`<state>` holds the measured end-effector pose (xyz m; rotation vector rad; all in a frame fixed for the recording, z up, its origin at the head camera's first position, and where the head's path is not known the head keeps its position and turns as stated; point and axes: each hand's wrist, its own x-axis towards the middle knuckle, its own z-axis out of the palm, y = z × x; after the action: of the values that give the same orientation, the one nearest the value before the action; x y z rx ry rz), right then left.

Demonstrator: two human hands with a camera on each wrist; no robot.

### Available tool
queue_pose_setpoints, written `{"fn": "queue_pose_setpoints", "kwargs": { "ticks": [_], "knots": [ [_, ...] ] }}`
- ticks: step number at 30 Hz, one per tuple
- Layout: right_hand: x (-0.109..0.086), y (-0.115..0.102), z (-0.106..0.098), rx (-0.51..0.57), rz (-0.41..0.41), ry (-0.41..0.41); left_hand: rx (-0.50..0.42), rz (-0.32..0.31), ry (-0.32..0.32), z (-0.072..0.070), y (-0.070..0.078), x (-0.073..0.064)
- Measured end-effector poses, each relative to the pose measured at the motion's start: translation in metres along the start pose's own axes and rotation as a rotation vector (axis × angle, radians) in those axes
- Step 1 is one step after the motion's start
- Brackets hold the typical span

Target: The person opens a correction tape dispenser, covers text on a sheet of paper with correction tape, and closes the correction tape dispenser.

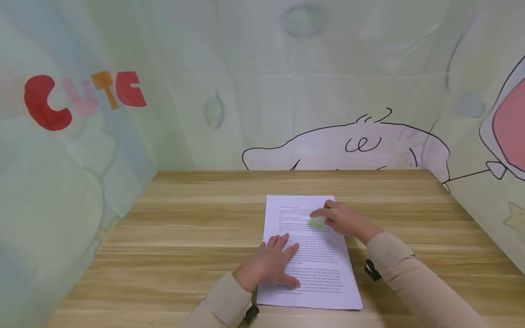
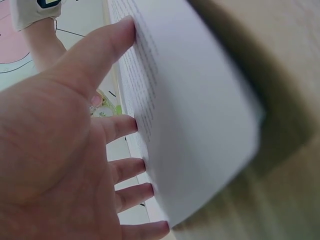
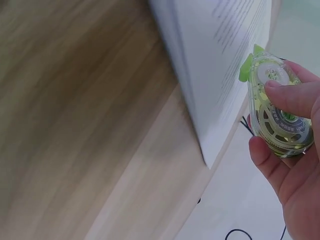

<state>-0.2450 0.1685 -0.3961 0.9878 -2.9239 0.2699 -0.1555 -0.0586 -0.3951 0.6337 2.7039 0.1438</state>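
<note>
My right hand (image 1: pixel 348 219) is pinching a tape (image 3: pixel 272 120) over the papers (image 1: pixel 316 273); my left hand (image 1: pixel 272 264) is lying spread on them.

The tape is sitting at the print's upper right, its green tip beside the page; whether it is touching, I cannot tell. My right fingers are hiding much of it in the head view, and my left hand is covering some lower-left lines. Black straps (image 1: pixel 372 269) are showing under my sleeves (image 1: pixel 422 282). Beyond, the table (image 1: pixel 184 214) is meeting a printed backdrop (image 1: pixel 180 54). Its letters (image 1: pixel 86 107) are spelling "CUTE"; the papers' print and the tape's markings are appearing too small to read.
</note>
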Motion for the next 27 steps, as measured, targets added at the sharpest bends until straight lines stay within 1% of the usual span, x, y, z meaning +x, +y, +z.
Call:
{"fn": "queue_pose_setpoints", "kwargs": {
  "ticks": [8, 15, 19, 27],
  "knots": [
    [0.008, -0.01, 0.0, -0.035, -0.043, 0.015, -0.005, 0.009, -0.005, 0.0, 0.0, 0.0],
    [0.016, -0.018, 0.001, -0.008, -0.049, 0.001, 0.003, 0.012, 0.0, 0.0, -0.001, 0.0],
    [0.019, -0.02, 0.003, -0.024, -0.057, -0.003, 0.012, 0.017, 0.005, 0.001, -0.002, 0.001],
    [0.022, -0.024, 0.005, -0.052, -0.071, 0.017, 0.016, 0.019, 0.013, 0.005, -0.004, 0.002]
  ]
}}
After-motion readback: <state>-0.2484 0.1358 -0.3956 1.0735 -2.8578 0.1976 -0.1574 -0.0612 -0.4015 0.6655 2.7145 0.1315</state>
